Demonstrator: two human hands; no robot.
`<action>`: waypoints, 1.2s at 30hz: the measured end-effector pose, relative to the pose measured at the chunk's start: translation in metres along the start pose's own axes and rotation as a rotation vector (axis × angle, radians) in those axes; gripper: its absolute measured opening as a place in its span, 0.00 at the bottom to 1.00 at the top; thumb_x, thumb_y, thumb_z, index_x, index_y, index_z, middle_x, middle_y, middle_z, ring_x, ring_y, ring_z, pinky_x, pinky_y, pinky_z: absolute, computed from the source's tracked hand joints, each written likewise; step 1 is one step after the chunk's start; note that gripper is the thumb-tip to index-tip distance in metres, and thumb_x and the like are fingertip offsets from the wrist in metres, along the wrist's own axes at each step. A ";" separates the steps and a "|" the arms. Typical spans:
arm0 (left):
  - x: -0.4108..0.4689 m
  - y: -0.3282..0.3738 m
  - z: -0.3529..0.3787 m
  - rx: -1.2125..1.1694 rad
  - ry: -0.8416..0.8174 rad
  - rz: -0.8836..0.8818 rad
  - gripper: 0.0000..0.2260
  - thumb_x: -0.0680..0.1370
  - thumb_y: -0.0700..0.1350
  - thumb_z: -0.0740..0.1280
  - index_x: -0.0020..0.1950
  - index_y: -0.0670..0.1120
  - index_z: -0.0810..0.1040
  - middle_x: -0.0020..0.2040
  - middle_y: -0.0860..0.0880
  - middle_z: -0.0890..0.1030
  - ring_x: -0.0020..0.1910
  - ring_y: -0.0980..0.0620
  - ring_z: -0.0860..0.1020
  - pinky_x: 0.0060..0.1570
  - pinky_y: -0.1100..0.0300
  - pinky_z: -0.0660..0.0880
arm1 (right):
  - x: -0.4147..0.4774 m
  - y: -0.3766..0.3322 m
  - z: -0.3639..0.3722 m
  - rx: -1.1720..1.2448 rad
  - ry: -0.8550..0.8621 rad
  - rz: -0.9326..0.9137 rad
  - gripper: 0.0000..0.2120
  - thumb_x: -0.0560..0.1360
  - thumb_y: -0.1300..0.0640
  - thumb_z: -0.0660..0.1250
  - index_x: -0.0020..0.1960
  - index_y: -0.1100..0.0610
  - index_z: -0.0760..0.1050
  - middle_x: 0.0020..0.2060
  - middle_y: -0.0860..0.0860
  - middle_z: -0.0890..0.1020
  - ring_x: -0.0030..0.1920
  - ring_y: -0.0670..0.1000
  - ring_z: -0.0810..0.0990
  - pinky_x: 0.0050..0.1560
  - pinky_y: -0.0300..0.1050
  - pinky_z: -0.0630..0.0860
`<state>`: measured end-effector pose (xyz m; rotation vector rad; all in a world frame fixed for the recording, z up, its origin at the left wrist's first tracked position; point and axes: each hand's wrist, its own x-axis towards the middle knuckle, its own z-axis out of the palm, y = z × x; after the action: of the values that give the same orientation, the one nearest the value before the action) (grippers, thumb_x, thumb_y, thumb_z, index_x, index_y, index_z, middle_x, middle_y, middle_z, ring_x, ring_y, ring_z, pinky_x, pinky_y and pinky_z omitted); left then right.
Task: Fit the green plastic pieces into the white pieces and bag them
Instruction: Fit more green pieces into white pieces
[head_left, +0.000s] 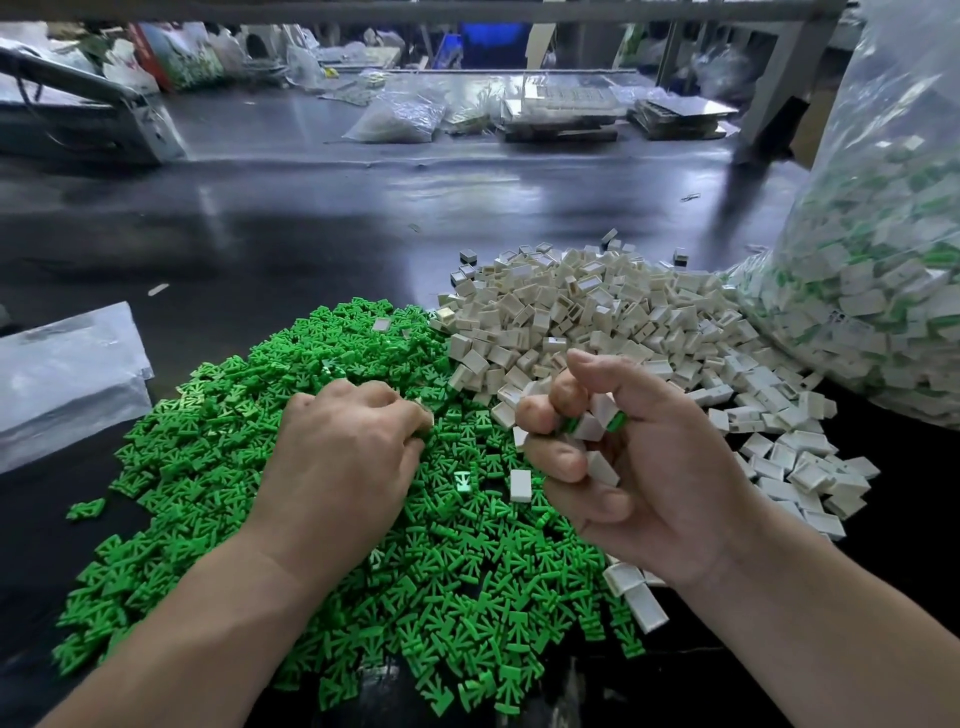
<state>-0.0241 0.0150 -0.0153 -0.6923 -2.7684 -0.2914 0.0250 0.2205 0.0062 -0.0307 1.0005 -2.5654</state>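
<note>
In right hand (649, 467), several white pieces (589, 426), some green-fitted; left hand (343, 452) curled on green pieces heap (467, 571), grip unclear; clear bag (893, 234), right, full of fitted pieces.

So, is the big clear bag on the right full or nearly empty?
Mostly full. The clear bag bulges with white pieces showing green, heaped high up its side; its top is out of view.

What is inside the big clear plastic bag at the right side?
Through the clear bag, many white pieces with green showing in them. Pieces deeper inside are covered by the outer ones; glare blurs the upper part.
</note>
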 end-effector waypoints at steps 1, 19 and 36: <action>0.000 0.001 0.000 -0.013 0.002 0.003 0.07 0.76 0.46 0.70 0.52 0.51 0.84 0.46 0.52 0.83 0.45 0.48 0.78 0.48 0.49 0.73 | 0.000 0.000 0.000 -0.012 0.005 0.003 0.10 0.71 0.53 0.70 0.36 0.56 0.72 0.36 0.53 0.76 0.26 0.46 0.75 0.16 0.35 0.68; -0.007 0.020 -0.017 -1.223 0.127 -0.251 0.08 0.71 0.44 0.71 0.48 0.54 0.85 0.42 0.49 0.86 0.41 0.53 0.84 0.40 0.69 0.78 | -0.001 0.006 0.003 -0.248 0.161 0.041 0.10 0.68 0.60 0.71 0.49 0.57 0.80 0.36 0.53 0.79 0.29 0.48 0.76 0.18 0.35 0.65; 0.000 -0.002 -0.002 -0.281 0.188 -0.151 0.05 0.77 0.43 0.70 0.52 0.49 0.80 0.43 0.53 0.82 0.42 0.51 0.78 0.45 0.53 0.76 | -0.004 0.002 -0.010 -0.849 0.278 -0.173 0.05 0.71 0.49 0.72 0.46 0.48 0.83 0.26 0.49 0.75 0.25 0.48 0.70 0.22 0.38 0.67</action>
<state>-0.0246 0.0129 -0.0135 -0.4883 -2.6272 -0.7479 0.0278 0.2274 -0.0023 0.0118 2.2000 -2.1163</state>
